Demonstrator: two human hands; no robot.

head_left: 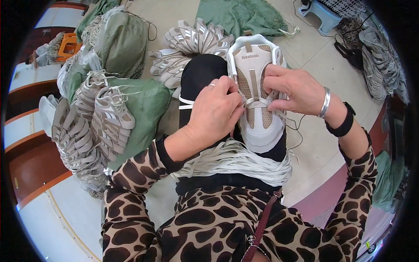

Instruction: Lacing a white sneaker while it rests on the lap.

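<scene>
Item under inspection: 1 white-and-beige shoe upper point(256, 94), lying on the person's right thigh, toe toward the body, tongue side up. Whether a sole is fitted cannot be told from this angle. 1 pale lace point(257, 103) crosses the throat just above the toe.

Hands: the left hand point(214, 107) is at the left edge of the upper with its fingers curled inward; a white strand shows beyond it over the left knee, but whether the fingers grip it cannot be told. The right hand point(301, 89) grips the upper's right eyelet edge, its thumb beside the lace.

Handling assessment: the upper looks light. The mesh and tongue appear soft and likely to buckle under a pull; the toe and eyelet edges appear stiffer. The best hold is judged to be the eyelet edge, close to the lace. The lace looks limp and easily twisted, so a pinch near its end is advisable. Nothing looks fragile.

Surroundings: a bundle of white laces point(235, 163) lies across the lap; nested uppers point(83, 133) stand at the left beside a green sack point(148, 115).
</scene>
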